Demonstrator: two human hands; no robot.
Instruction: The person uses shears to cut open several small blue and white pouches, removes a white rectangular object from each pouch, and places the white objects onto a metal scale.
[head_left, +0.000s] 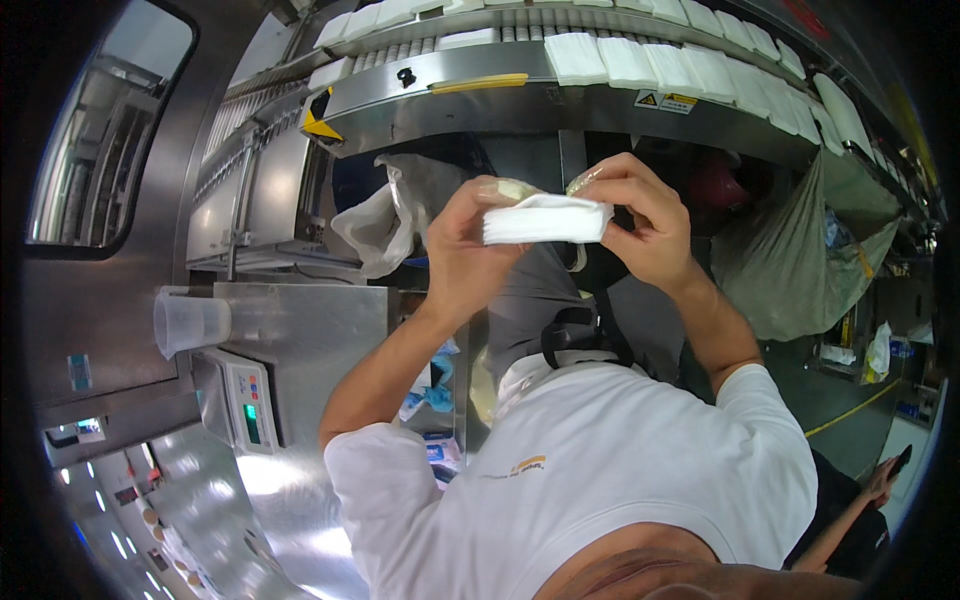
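A small stack of folded white wipes (545,223) is held up in front of me, its layered edge facing my body. My left hand (470,235) grips the stack's left end, thumb and fingers closed round it. On the right end, my right hand (645,215) pinches the stack, with its index finger bent over the top sheet. Fingertips of both hands carry pale, shiny coverings. Beyond my hands, a row of similar white folded stacks (670,70) lies along the steel conveyor (410,92).
Left of me a steel table (310,330) bears a digital scale (243,400) and a clear plastic jug (192,322). A white bag (390,215) hangs under the conveyor; a grey-green cloth sack (780,260) hangs at right. Another person's hand (880,483) holds a dark object at lower right.
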